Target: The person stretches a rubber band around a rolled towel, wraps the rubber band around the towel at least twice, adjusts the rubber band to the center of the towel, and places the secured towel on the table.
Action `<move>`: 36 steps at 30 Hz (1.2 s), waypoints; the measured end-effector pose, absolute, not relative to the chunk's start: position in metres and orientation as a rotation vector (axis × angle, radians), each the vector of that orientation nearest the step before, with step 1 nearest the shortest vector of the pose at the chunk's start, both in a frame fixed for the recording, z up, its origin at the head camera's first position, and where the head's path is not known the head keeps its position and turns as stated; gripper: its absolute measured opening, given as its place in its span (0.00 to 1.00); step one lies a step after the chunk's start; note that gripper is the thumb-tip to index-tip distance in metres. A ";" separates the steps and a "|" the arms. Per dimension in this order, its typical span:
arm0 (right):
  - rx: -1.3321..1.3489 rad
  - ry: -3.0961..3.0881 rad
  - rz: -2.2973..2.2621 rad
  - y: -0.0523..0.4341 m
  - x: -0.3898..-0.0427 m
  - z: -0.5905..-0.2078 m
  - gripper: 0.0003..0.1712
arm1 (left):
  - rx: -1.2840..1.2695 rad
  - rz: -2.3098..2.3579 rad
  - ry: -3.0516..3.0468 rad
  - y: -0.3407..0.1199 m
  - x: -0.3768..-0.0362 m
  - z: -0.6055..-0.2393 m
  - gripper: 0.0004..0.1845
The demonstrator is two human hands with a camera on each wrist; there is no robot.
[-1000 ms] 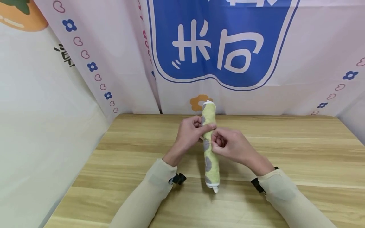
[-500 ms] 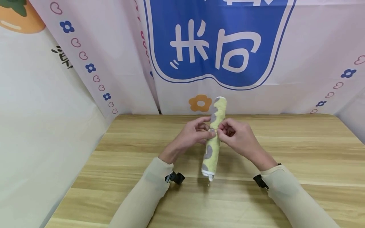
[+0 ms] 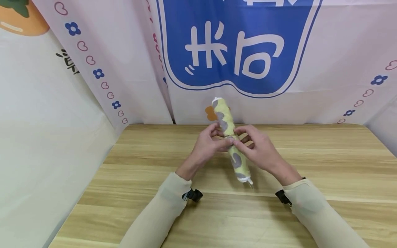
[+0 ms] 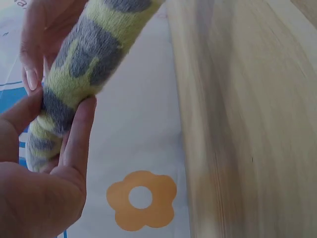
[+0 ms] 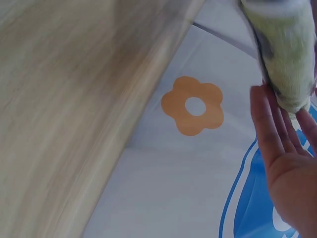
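Note:
A rolled-up fuzzy towel (image 3: 225, 119), yellow-green with grey patches and white-edged ends, is held above the table, tilted with its far end to the left. My left hand (image 3: 204, 144) grips it near the middle between thumb and fingers. On the other side my right hand (image 3: 263, 146) holds the same middle part, thumb on top and fingers behind. In the right wrist view the towel (image 5: 290, 57) narrows at the middle, beside the right hand (image 5: 292, 173). What draws it in there is too small to tell. A loose thread hangs from the near end.
The wood-grain table (image 3: 139, 206) lies below both hands. Behind its far edge hangs a white backdrop (image 3: 335, 86) with a blue printed sign (image 3: 232, 82) and an orange flower print (image 3: 210, 113). Black straps with small devices (image 3: 193, 195) sit at the wrists.
The towel has swung from near upright in view to leaning right, then to leaning left, and has been raised. My right fingers have gone from a tight pinch at the towel's side to a wider hold.

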State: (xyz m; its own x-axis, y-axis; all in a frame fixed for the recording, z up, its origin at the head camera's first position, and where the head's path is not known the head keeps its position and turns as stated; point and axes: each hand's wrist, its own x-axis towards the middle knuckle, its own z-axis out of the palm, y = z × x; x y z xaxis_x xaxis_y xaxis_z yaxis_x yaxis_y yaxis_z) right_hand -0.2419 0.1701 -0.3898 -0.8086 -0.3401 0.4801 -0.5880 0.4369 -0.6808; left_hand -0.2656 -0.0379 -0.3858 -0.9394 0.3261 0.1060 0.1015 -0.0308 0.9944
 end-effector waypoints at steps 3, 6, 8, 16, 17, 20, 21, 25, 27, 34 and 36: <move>0.811 -2.478 1.311 0.170 -0.243 -0.391 0.27 | 0.411 2.144 2.066 -0.037 -0.266 -0.387 0.35; 0.822 -2.514 1.280 0.170 -0.244 -0.392 0.31 | 0.381 2.156 2.067 -0.038 -0.268 -0.388 0.33; 0.826 -2.539 1.250 0.171 -0.245 -0.392 0.31 | 0.368 2.152 2.081 -0.041 -0.269 -0.388 0.30; 0.752 -2.689 1.126 0.183 -0.246 -0.389 0.30 | 0.502 2.251 2.169 -0.072 -0.287 -0.391 0.47; 0.736 -2.705 1.118 0.185 -0.247 -0.388 0.30 | 0.539 2.255 2.186 -0.075 -0.290 -0.392 0.50; 0.720 -2.736 1.122 0.193 -0.249 -0.387 0.28 | 0.650 2.185 2.293 -0.083 -0.294 -0.394 0.51; 0.720 -2.744 1.130 0.195 -0.249 -0.386 0.28 | 0.687 2.128 2.353 -0.084 -0.295 -0.394 0.49; 0.737 -2.761 1.162 0.202 -0.253 -0.387 0.24 | 0.790 1.837 2.595 -0.088 -0.296 -0.395 0.36; 0.741 -2.761 1.186 0.205 -0.255 -0.388 0.23 | 0.809 1.680 2.716 -0.089 -0.296 -0.395 0.29; 0.782 -2.754 1.307 0.214 -0.259 -0.391 0.17 | 0.853 1.375 2.978 -0.093 -0.296 -0.396 0.16; 0.793 -2.766 1.325 0.215 -0.260 -0.391 0.19 | 0.864 1.408 3.004 -0.093 -0.296 -0.398 0.14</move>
State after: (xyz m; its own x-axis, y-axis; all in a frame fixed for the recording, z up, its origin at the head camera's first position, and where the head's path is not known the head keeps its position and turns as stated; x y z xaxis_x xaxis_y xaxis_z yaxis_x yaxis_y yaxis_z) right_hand -0.2603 0.2154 -0.3915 -0.8743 -0.4482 0.1864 -0.4262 0.5247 -0.7369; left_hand -0.2962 -0.0933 -0.3977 -0.8348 0.3167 0.4504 0.5488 0.5452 0.6338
